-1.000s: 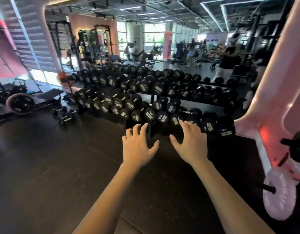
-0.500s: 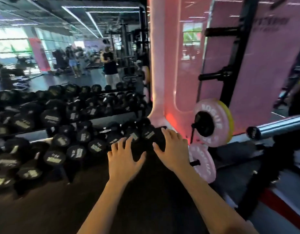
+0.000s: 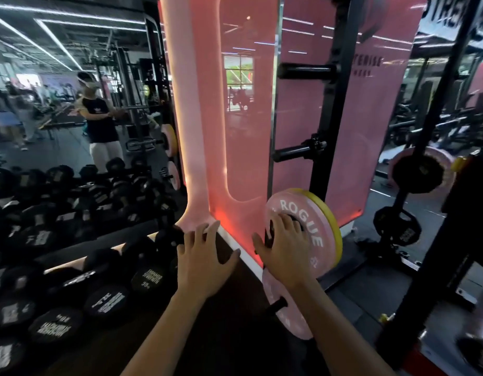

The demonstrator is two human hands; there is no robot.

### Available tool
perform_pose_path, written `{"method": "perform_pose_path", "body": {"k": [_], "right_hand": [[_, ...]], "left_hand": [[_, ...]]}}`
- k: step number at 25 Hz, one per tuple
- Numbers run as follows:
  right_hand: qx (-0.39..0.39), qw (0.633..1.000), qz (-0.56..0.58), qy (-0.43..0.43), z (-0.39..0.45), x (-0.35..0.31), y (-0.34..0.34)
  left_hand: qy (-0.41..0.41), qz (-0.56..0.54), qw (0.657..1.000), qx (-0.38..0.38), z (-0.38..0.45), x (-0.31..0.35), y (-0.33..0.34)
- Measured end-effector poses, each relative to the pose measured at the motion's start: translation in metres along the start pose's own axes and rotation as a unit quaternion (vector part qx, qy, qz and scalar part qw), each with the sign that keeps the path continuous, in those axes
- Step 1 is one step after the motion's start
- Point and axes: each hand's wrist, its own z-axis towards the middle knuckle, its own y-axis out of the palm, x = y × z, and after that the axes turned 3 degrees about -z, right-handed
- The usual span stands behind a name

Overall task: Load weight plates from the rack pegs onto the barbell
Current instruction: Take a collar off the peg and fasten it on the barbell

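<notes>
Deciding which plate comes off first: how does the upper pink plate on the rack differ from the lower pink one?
The upper plate has a yellow plate behind it and the right hand over its hub; the lower plate is untouched, its peg end bare. The upper shows ROGUE lettering; the lower is partly hidden by the forearm. Both are pink, each on a peg.

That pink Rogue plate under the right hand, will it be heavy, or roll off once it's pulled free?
Probably heavy for its size: the pink Rogue plate is thick and solid-looking. Being round, it may roll if set on edge. The right hand reaches its centre hub, so it likely slides straight off its peg.
</notes>
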Motion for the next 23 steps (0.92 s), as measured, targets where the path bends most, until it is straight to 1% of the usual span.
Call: {"method": "perform_pose_path", "body": {"k": [2,5,7,9,10,12,15,19,23], "right_hand": [[-0.004,1.0,-0.009,0.019,0.029,0.013,0.025],[0.016,0.997,-0.057,0.042,0.069,0.031,0.062],[0.038,0.994,-0.086,0.057,0.095,0.04,0.083],[0.027,0.99,-0.112,0.085,0.123,0.046,0.097],[0.023,0.986,-0.131,0.1,0.139,0.049,0.105],[0.04,0.979,-0.161,0.121,0.166,0.055,0.119],[0.046,0.97,-0.185,0.148,0.189,0.074,0.137],[0.052,0.962,-0.209,0.169,0.224,0.115,0.162],[0.068,0.954,-0.22,0.193,0.27,0.168,0.182]], "left_hand": [[0.027,-0.017,0.999,-0.012,0.045,-0.005,0.029],[0.072,-0.038,0.996,-0.04,0.116,-0.011,0.07],[0.103,-0.056,0.992,-0.043,0.157,-0.014,0.094],[0.129,-0.078,0.987,-0.054,0.198,-0.015,0.113],[0.144,-0.091,0.984,-0.05,0.219,-0.016,0.124],[0.17,-0.117,0.978,-0.039,0.261,-0.015,0.144],[0.201,-0.131,0.968,-0.075,0.304,-0.005,0.177],[0.241,-0.138,0.957,-0.081,0.356,0.02,0.225],[0.251,-0.164,0.949,-0.097,0.411,0.053,0.275]]}}
